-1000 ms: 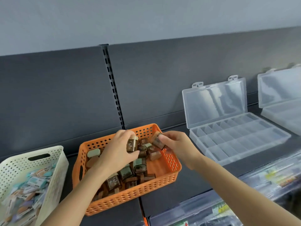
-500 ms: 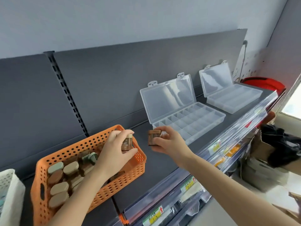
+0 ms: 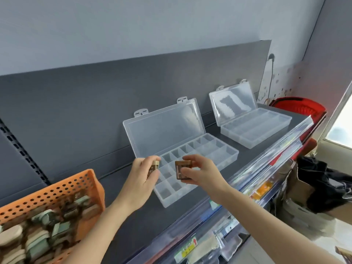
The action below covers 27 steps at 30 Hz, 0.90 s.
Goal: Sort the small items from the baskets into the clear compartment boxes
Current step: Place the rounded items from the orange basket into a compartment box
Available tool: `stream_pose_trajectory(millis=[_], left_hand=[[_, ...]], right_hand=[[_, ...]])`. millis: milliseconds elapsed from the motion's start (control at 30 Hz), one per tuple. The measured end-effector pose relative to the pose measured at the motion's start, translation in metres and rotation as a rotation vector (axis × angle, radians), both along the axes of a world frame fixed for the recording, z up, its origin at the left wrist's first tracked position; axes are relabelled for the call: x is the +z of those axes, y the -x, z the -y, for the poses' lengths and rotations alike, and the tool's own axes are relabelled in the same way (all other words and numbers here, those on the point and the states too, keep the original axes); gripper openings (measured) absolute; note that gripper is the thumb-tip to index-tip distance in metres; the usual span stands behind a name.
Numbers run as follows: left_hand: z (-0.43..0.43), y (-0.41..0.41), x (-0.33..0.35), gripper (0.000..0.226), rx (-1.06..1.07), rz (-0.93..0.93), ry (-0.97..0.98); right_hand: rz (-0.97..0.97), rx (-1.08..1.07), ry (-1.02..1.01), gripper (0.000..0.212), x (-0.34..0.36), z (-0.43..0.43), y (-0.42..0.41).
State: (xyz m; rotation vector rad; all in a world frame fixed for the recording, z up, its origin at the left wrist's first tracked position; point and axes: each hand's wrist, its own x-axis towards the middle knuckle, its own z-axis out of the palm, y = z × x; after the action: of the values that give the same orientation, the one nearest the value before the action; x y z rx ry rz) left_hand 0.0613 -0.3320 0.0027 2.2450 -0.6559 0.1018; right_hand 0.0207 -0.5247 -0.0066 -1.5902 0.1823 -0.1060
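An open clear compartment box (image 3: 215,151) with many small cells lies on the dark shelf, lid leaning back. My left hand (image 3: 142,178) grips a small brown and beige item (image 3: 154,167) over the box's left end. My right hand (image 3: 200,173) pinches a brown square item (image 3: 182,169) just above the box's front cells. At the lower left stands the orange perforated basket (image 3: 57,189), full of several brown, green and beige items. A second open clear box (image 3: 255,126) with longer compartments sits further right.
The dark shelf (image 3: 133,212) has a clear price strip along its front edge (image 3: 266,162). A red basket (image 3: 299,107) sits at the shelf's far right end. Cardboard boxes and black bags (image 3: 323,187) lie on the floor to the right.
Both hands left the orange basket, each carrying an item, and moved right to hover over the near compartment box. The view swung right; the white basket is out of sight.
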Motion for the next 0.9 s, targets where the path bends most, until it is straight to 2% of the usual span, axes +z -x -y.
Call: stream_pose_trajectory(millis=[100, 200, 333, 633, 900], left_hand=[[0.044, -0.009, 0.0, 0.033, 0.002, -0.026, 0.002], [0.084, -0.019, 0.0, 0.048, 0.095, -0.041, 0.017], [0.128, -0.03, -0.002, 0.041, 0.147, -0.033, 0.04], [0.204, -0.089, -0.008, 0.042, 0.05, -0.022, -0.036], [0.26, -0.138, -0.006, 0.031, -0.003, 0.033, 0.025]], right_hand=[[0.005, 0.014, 0.042, 0.037, 0.003, 0.053, -0.014], [0.011, 0.052, 0.139, 0.038, 0.004, 0.101, -0.027], [-0.007, 0.066, 0.155, 0.034, 0.002, 0.148, -0.038], [-0.088, -0.037, 0.268, 0.033, -0.01, 0.22, -0.072], [-0.105, -0.16, 0.361, 0.032, -0.005, 0.286, -0.114]])
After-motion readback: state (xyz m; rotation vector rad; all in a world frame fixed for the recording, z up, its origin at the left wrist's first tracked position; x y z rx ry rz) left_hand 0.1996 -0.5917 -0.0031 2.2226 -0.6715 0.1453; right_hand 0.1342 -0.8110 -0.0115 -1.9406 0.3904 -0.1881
